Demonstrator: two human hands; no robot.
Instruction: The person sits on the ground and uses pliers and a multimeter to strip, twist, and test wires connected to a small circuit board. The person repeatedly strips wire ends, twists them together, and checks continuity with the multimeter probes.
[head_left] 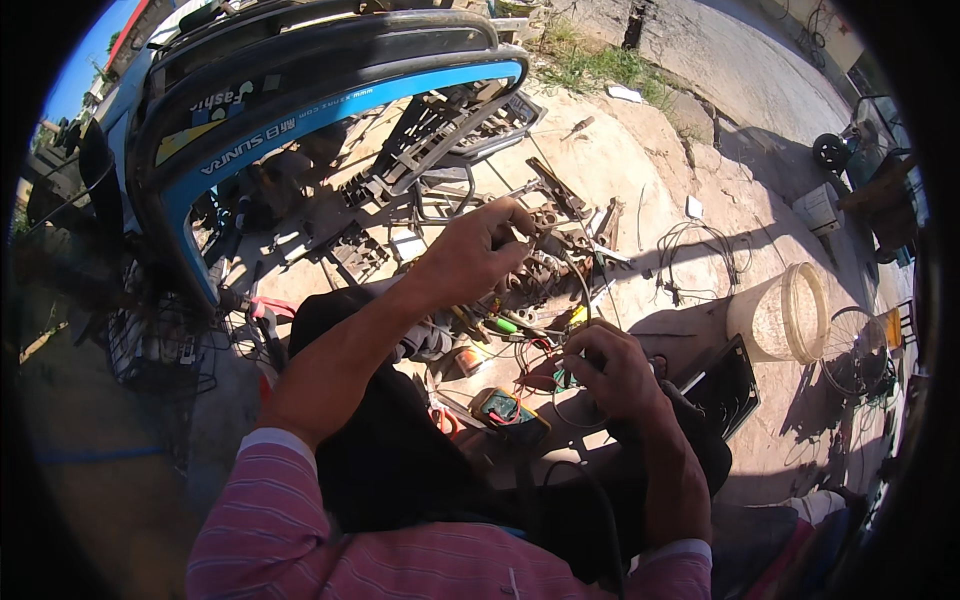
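In the head view, the left hand (480,246) is up in the sunlight, thumb and fingers brought narrowly together at one end of a thin, dark cable (584,277). Across to the right hand (615,372), lower and nearer the body: fingers curled in, the cable running down to them. So the cable is strung between the two hands in a bowed arc, clear of the ground, right over the clutter!

Beneath it, a heap of rusty metal parts (545,272) spreads over pale ground, a small bright green object (503,325) at the heap's near side. Closer in sits a boxy meter (490,405) with red leads about it, and just to its left, scissors (443,420) showing orange handles. A round tin-like thing (470,360) stands behind them; its exact kind I cannot tell.

Out on the right, a whitish bucket (765,325) stands tilted in the view, a black tray (735,385) near it on the body side, and a spoked wheel (855,350) beyond. A loose coil of wire (705,262) lies farther up. Over on the upper left, a big blue panel (345,100) edged in black looms above the dark frames and scraps.
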